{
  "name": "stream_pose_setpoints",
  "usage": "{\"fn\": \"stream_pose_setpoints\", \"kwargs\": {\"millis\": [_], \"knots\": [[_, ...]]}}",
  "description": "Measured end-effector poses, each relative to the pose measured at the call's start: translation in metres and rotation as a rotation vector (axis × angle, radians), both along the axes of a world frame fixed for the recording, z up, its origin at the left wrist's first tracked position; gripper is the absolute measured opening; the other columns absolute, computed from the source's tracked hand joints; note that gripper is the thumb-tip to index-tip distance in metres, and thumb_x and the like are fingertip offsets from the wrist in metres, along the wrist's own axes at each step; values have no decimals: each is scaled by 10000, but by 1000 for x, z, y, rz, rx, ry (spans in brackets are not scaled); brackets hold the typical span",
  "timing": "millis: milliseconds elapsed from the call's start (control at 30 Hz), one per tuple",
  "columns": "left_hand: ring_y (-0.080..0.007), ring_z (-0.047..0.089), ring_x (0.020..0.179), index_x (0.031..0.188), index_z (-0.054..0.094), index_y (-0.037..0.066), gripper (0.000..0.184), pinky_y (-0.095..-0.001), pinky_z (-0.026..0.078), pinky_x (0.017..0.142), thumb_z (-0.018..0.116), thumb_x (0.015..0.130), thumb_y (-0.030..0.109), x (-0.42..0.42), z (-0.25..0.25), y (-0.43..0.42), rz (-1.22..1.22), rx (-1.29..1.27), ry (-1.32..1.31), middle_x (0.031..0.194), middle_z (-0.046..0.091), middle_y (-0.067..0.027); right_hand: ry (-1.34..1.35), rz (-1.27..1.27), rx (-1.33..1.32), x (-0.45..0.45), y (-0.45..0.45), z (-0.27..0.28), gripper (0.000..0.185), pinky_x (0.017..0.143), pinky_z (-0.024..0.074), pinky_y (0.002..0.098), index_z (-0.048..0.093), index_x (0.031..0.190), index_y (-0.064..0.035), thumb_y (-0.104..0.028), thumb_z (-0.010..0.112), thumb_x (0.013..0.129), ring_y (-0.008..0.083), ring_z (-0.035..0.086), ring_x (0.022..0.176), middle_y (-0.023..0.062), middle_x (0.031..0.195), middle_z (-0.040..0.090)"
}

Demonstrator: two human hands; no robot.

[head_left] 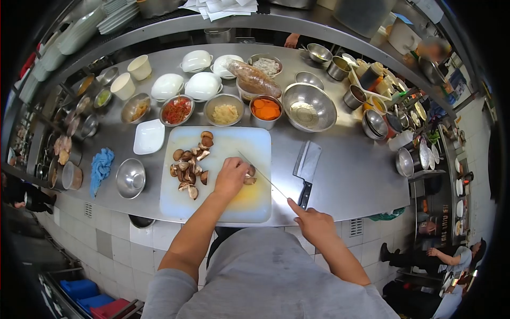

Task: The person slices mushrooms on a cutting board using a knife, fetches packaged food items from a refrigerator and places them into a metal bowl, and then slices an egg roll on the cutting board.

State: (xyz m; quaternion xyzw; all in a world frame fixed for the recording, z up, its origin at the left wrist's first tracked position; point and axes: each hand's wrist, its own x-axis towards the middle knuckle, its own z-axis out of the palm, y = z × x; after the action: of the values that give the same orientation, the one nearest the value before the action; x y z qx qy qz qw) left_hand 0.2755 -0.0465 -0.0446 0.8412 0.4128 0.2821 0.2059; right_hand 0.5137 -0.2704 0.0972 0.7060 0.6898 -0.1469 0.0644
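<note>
On the white cutting board (215, 210), my left hand (231, 176) has its fingers curled over a brown mushroom (249, 179), pressing it down near the board's right side. My right hand (314, 224) grips a kitchen knife (268, 179), with the index finger stretched along it. The thin blade slants up and left, its far part beside the mushroom; whether it touches is unclear. Most of the handle is hidden in the hand. A pile of mushroom pieces (186, 169) covers the board's left half. Yellowish wetness shows below my left hand.
A cleaver (308, 160) lies right of the board. Left stand a square white dish (149, 136), a steel bowl (130, 178) and a blue cloth (102, 166). Behind are sliced carrots (265, 109), red strips (176, 110) and a large steel bowl (309, 108). Other people stand at the edges.
</note>
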Motion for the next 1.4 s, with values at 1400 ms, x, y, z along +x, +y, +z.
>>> {"fn": "stream_pose_setpoints", "kwargs": {"millis": [1400], "knots": [[-345, 647, 1143, 1005, 758, 90, 151, -455, 560, 985, 786, 859, 61, 3, -15, 3, 28, 63, -127, 1109, 724, -73, 155, 20, -232, 6, 39, -43, 751, 714, 609, 515, 190, 1752, -421, -294, 573, 1118, 359, 759, 769, 165, 883, 759]]}}
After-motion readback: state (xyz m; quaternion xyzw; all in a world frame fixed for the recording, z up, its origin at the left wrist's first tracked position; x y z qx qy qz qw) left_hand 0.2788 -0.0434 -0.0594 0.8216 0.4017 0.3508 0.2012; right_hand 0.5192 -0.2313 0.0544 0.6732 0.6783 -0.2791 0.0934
